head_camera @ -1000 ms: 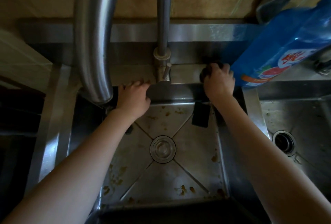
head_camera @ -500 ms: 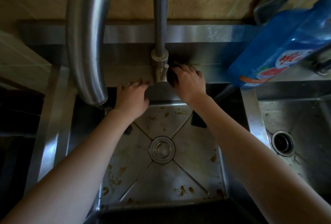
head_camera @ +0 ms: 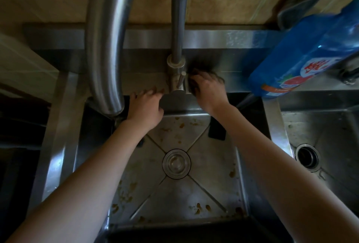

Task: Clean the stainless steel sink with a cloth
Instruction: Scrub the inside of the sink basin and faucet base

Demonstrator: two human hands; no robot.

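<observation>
The stainless steel sink fills the middle of the view, with brown food specks on its floor and a round drain at the centre. My right hand presses a dark cloth onto the back ledge, right beside the faucet base. Most of the cloth is hidden under the fingers. My left hand rests flat on the back rim of the basin, left of the faucet, fingers spread and holding nothing.
The faucet spout curves down over the basin's left rear corner. A blue detergent bottle leans over the divider at the right. A second basin with an open drain lies to the right.
My right hand slid the cloth left along the back ledge, from near the blue bottle to the faucet base, and stays there. The left hand has hardly moved.
</observation>
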